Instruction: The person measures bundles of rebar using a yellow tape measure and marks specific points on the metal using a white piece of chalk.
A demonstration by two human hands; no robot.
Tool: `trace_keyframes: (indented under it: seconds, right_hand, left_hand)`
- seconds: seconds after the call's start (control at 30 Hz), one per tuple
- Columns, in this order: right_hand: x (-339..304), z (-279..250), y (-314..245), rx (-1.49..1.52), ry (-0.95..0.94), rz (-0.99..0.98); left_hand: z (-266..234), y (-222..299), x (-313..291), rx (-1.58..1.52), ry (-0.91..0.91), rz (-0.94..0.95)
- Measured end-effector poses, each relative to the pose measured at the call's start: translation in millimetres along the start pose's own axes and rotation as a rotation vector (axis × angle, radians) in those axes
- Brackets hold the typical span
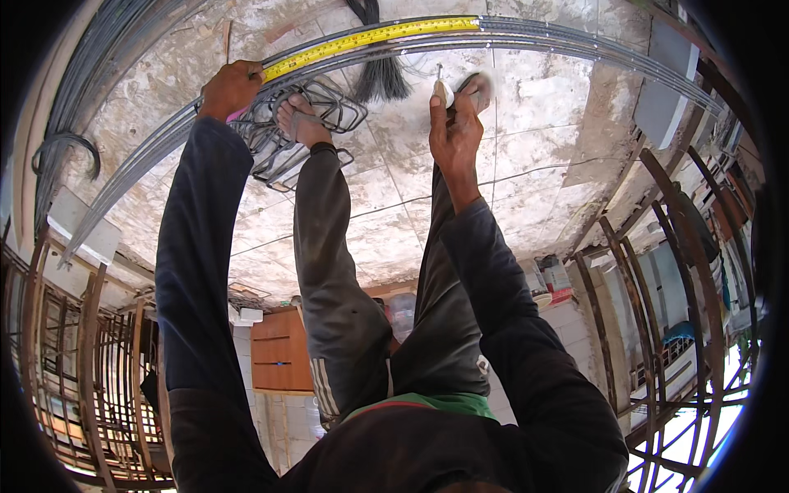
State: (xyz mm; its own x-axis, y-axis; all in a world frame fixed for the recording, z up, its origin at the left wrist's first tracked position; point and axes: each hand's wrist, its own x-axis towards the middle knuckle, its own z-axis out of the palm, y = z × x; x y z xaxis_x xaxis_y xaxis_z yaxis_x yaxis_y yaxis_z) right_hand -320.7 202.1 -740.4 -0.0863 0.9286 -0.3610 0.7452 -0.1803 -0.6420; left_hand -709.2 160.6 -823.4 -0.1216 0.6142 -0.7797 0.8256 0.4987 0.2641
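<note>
My left hand (232, 89) is closed at the left end of a yellow tape measure (370, 41), with a bit of pink showing beneath the fingers. The tape's blade lies stretched along several long steel rods (559, 43) and stops near their middle. White marks dot the rods just past the blade's tip. Lower and to the right, my right hand (457, 135) pinches a small white correction pen (445, 90), its thin tip pointing up toward the rods. Beside my left hand and around my left foot lies a pile of bent steel stirrups (329, 111).
A bundle of dark tie wire (382, 78) sits beneath the rods. More rods (62, 107) run along the far left. Rod ends rest near a pale block (86, 222) at left and a grey board (664, 82) at right. Rusty bars (682, 238) stand at right.
</note>
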Motion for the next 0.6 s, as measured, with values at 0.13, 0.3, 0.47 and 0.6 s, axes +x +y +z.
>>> trace_keyframes:
  seconds: [0.13, 0.3, 0.47, 0.6]
  right_hand:
    - [-1, 4, 6, -0.005, -0.010, -0.025]
    - [-10, 5, 10, -0.017, -0.032, -0.024]
    - [-10, 4, 6, -0.003, -0.072, 0.012]
    - [-8, 5, 2, -0.026, -0.073, -0.052]
  left_hand:
    - [10, 4, 17, 0.075, -0.052, -0.078]
    - [16, 17, 20, 0.025, -0.013, 0.063]
    - [15, 23, 18, 0.065, 0.061, 0.079]
    - [11, 19, 22, 0.103, -0.011, -0.004]
